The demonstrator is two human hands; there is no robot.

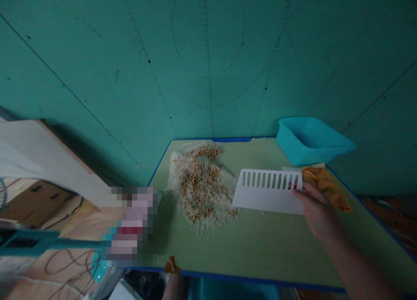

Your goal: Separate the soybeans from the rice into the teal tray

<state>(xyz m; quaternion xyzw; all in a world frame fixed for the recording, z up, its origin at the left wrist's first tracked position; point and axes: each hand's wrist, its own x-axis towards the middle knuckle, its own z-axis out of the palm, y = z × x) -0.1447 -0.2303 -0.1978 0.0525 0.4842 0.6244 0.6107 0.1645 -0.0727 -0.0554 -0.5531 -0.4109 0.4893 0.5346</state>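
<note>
My right hand (317, 213) grips the right end of a white slotted plastic scraper (267, 191), which rests on its long edge on a pale green board (254, 243). To the scraper's left lies a heap of white rice mixed with yellowish beans (200, 185). At the board's near edge, a small part of what may be my left hand (172, 274) shows, with an orange scrap (171, 265) at it; its fingers are hidden.
A turquoise plastic tub (309, 139) stands at the board's far right corner, with an orange packet (327, 187) in front of it. The board has a blue rim and sits on a teal cutting mat (195, 52). A pixelated patch and a teal bar lie at the left.
</note>
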